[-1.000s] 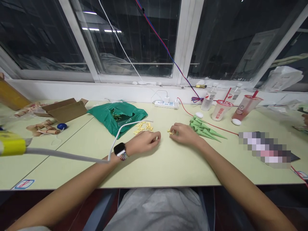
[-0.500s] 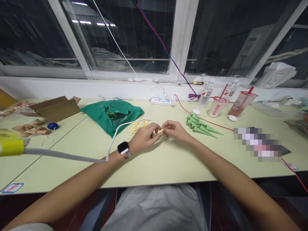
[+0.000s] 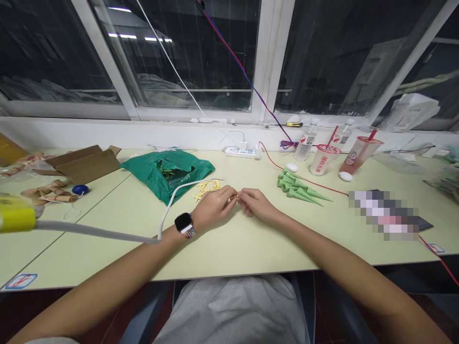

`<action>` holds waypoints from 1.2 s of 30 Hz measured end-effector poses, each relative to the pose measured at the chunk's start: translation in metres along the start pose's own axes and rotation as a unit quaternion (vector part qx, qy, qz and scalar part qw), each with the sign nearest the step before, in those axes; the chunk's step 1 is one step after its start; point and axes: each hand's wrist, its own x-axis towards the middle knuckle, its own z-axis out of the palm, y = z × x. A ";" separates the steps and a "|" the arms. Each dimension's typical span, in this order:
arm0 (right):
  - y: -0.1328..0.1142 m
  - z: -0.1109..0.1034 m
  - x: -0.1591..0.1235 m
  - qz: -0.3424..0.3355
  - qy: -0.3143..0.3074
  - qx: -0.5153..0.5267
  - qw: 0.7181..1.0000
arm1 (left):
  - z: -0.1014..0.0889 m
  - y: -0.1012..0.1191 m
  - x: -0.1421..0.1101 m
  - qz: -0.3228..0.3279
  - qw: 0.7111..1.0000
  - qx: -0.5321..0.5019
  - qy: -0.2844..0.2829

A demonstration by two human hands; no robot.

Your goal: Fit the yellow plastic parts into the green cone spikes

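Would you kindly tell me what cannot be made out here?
In the head view:
Yellow piece: too small, mostly covered by the left hand and right hand.
Inside of the green bag: mostly hidden by plastic.
Top of the dark object: pixelated.
Ochre block: cut off by the left edge.

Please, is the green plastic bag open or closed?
Open: the green plastic bag has a ragged gap showing green pieces inside.

crinkled, glossy green plastic bag (image 3: 168,171) beyond the left fingers, matt brown cardboard box (image 3: 86,165), smooth tabletop (image 3: 251,248) beneath the fingers
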 end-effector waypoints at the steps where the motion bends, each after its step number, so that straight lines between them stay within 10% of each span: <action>1: 0.000 0.001 -0.001 0.005 -0.005 0.005 1.000 | 0.000 -0.001 0.000 0.006 1.000 -0.002 0.007; 17: 0.000 -0.001 -0.002 -0.115 -0.011 -0.103 0.988 | -0.007 0.009 0.002 -0.075 0.979 -0.187 0.001; 36: -0.005 0.008 0.001 -0.041 -0.046 0.109 0.992 | -0.006 0.012 0.018 -0.258 0.801 -0.539 -0.039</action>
